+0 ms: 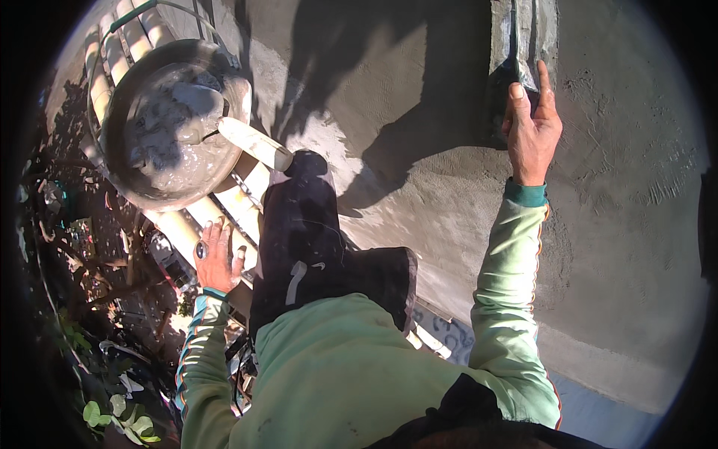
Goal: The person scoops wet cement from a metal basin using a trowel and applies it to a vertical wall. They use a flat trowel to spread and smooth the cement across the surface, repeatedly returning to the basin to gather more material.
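Note:
My right hand (534, 133) grips the near end of a plastering float (550, 45), a long flat tool lying against the grey plastered wall. Its index finger stretches along the float and the thumb presses beside it. Over on the left, my left hand (217, 254) rests with its fingers extended on the pale bamboo poles (179, 230), holding nothing. Beyond it stands a round bucket (127, 191) of wet grey mortar (168, 142). What looks like a pale tool handle (254, 142) slants out of the bucket toward my dark-trousered leg; its far end is hidden by mortar.
The plastered wall (613, 202) fills the right side, smooth in parts and rough in others. Dark shadows fall across it. Below the poles at left lie branches, litter and green leaves (93, 414). The bucket's wire bail has a green grip (133, 16).

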`<state>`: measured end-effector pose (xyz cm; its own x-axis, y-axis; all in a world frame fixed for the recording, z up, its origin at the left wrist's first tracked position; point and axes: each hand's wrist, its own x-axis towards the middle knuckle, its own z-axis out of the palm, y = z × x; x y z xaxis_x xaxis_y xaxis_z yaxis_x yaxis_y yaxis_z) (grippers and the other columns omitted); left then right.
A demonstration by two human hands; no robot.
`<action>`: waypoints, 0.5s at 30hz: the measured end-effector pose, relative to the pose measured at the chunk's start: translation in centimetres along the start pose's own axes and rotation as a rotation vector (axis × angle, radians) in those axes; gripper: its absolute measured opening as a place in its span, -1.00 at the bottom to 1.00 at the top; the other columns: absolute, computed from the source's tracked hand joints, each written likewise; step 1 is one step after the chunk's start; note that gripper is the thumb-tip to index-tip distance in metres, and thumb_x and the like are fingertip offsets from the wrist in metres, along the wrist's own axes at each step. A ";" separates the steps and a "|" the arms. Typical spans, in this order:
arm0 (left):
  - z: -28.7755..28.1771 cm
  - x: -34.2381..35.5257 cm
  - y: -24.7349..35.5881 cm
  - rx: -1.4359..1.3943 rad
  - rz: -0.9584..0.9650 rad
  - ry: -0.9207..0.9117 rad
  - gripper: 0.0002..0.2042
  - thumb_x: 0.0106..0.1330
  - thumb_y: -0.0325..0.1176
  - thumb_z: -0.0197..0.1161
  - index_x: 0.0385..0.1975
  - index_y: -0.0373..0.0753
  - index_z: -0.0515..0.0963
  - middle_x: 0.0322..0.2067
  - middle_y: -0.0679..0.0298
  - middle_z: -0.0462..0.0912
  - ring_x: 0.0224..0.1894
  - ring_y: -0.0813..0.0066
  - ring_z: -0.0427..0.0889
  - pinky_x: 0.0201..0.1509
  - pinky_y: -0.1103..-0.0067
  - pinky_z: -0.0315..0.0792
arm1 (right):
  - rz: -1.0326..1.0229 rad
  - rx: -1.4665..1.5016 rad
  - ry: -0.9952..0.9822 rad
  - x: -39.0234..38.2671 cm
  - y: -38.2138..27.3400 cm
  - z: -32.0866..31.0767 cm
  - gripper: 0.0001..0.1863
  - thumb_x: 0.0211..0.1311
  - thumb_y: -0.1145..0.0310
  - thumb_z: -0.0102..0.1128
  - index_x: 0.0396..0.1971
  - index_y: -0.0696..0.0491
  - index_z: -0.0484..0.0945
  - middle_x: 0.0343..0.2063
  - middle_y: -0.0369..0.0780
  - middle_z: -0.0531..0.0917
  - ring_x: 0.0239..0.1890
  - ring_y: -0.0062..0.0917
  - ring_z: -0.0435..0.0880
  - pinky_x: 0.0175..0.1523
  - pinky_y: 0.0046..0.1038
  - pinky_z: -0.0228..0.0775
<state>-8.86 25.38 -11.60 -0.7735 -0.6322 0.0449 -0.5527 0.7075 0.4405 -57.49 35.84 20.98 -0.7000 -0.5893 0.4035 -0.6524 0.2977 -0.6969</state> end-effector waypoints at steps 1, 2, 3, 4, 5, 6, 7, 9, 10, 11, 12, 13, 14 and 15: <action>-0.1 0.4 0.1 -0.007 0.015 0.002 -0.44 0.35 -0.15 0.28 0.27 -0.35 0.45 0.38 -0.01 0.42 0.45 -0.12 0.32 0.42 0.10 0.20 | -0.053 -0.135 -0.022 0.9 1.2 2.2 -0.31 0.41 0.18 0.34 0.44 0.12 0.36 -0.06 -0.09 0.69 -0.16 -0.45 0.66 -0.07 -0.47 0.48; -0.2 0.5 0.1 -0.005 0.017 0.004 -0.44 0.35 -0.15 0.28 0.27 -0.35 0.45 0.38 -0.01 0.43 0.45 -0.12 0.33 0.42 0.10 0.21 | -0.106 -0.256 -0.045 1.9 2.7 4.7 -0.29 0.38 0.14 0.36 0.43 0.12 0.36 0.16 0.06 0.67 0.13 -0.23 0.73 0.23 -0.33 0.49; -0.2 0.7 0.2 0.003 0.017 0.012 -0.45 0.36 -0.15 0.28 0.26 -0.34 0.46 0.37 -0.01 0.43 0.45 -0.12 0.33 0.41 0.10 0.22 | -0.131 -0.338 -0.078 2.5 3.4 6.8 -0.29 0.35 0.12 0.34 0.42 0.07 0.37 0.08 0.11 0.68 0.09 -0.09 0.74 0.20 -0.25 0.52; -0.3 0.6 0.2 0.014 0.011 0.016 -0.46 0.37 -0.15 0.27 0.26 -0.34 0.46 0.37 -0.01 0.44 0.45 -0.12 0.34 0.41 0.10 0.22 | -0.137 -0.438 -0.153 2.7 3.5 8.9 -0.30 0.35 0.08 0.31 0.42 0.03 0.38 -0.04 0.14 0.72 0.01 0.06 0.72 0.14 -0.12 0.54; -0.1 0.6 0.3 0.017 0.012 0.023 -0.47 0.37 -0.15 0.27 0.25 -0.34 0.46 0.37 -0.01 0.44 0.44 -0.12 0.34 0.41 0.11 0.22 | -0.120 -0.578 -0.230 2.9 4.3 10.7 -0.32 0.36 0.04 0.27 0.40 0.00 0.40 -0.17 0.13 0.75 -0.09 0.11 0.72 0.05 -0.03 0.54; -0.2 0.6 0.3 0.001 0.005 0.025 -0.49 0.38 -0.16 0.26 0.25 -0.33 0.47 0.37 0.00 0.44 0.45 -0.11 0.34 0.41 0.10 0.22 | -0.123 -0.686 -0.288 2.7 5.4 12.6 -0.33 0.37 0.02 0.25 0.40 -0.01 0.40 -0.25 0.11 0.76 -0.13 0.10 0.73 0.00 0.03 0.54; 0.0 0.6 0.2 -0.001 0.005 0.027 -0.49 0.39 -0.16 0.26 0.25 -0.33 0.48 0.37 0.00 0.44 0.45 -0.10 0.34 0.41 0.10 0.22 | -0.042 -0.768 -0.384 2.5 5.6 14.3 -0.34 0.39 0.03 0.24 0.41 -0.04 0.39 -0.13 0.15 0.73 -0.05 0.10 0.71 0.07 -0.01 0.52; 0.1 0.2 0.0 0.006 -0.005 0.028 -0.49 0.39 -0.15 0.24 0.25 -0.33 0.48 0.37 0.01 0.44 0.45 -0.10 0.34 0.41 0.10 0.22 | -0.014 -0.850 -0.543 1.7 7.3 16.7 -0.30 0.40 0.02 0.22 0.46 -0.07 0.32 -0.20 0.12 0.75 -0.10 0.08 0.73 0.02 0.02 0.54; 0.1 0.3 0.0 0.006 -0.004 0.016 -0.49 0.40 -0.14 0.23 0.25 -0.32 0.48 0.38 0.01 0.43 0.45 -0.10 0.33 0.41 0.10 0.21 | -0.007 -0.879 -0.585 1.0 9.1 17.5 -0.28 0.40 0.01 0.22 0.48 -0.08 0.28 -0.21 0.12 0.75 -0.11 0.07 0.74 0.01 0.02 0.55; 0.0 0.5 -0.1 0.009 -0.006 0.003 -0.48 0.40 -0.14 0.21 0.26 -0.32 0.48 0.39 0.01 0.42 0.45 -0.09 0.33 0.41 0.10 0.20 | 0.001 -0.903 -0.629 -0.1 11.0 18.2 -0.27 0.40 0.01 0.21 0.49 -0.09 0.25 -0.23 0.11 0.75 -0.12 0.06 0.75 0.01 0.01 0.56; 0.1 0.4 -0.3 -0.001 -0.012 -0.009 -0.48 0.41 -0.14 0.19 0.27 -0.32 0.48 0.40 0.01 0.41 0.46 -0.09 0.32 0.42 0.10 0.19 | 0.026 -0.939 -0.706 -1.1 12.5 18.7 -0.26 0.41 0.01 0.21 0.50 -0.08 0.22 -0.24 0.11 0.75 -0.11 0.04 0.75 0.01 0.01 0.57; 0.2 0.4 -0.3 -0.003 -0.012 -0.009 -0.48 0.40 -0.14 0.19 0.27 -0.32 0.48 0.40 0.01 0.41 0.46 -0.09 0.32 0.42 0.10 0.19 | 0.066 -0.964 -0.767 -2.6 13.9 18.9 -0.25 0.41 0.02 0.21 0.51 -0.07 0.21 -0.20 0.10 0.76 -0.10 0.04 0.75 0.02 0.00 0.57; 0.2 0.3 -0.3 -0.001 -0.015 -0.010 -0.48 0.40 -0.15 0.20 0.27 -0.31 0.48 0.40 0.01 0.41 0.46 -0.09 0.31 0.41 0.10 0.19 | 0.101 -1.020 -0.834 -4.3 15.6 19.2 -0.24 0.41 0.03 0.20 0.52 -0.08 0.18 -0.17 0.09 0.76 -0.09 0.03 0.76 0.04 -0.01 0.58; 0.1 0.3 -0.3 0.002 -0.017 -0.007 -0.48 0.39 -0.15 0.20 0.27 -0.31 0.48 0.40 0.01 0.40 0.47 -0.09 0.31 0.41 0.10 0.19 | 0.109 -1.087 -0.928 -6.1 17.4 19.1 -0.24 0.44 0.12 0.11 0.56 -0.03 0.11 -0.13 0.04 0.77 -0.07 -0.08 0.79 0.06 -0.09 0.61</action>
<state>-8.94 25.00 -11.84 -0.7660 -0.6422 0.0308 -0.5666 0.6969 0.4397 -58.98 30.24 -4.94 -0.5966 -0.6693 -0.4429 -0.8001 0.5391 0.2631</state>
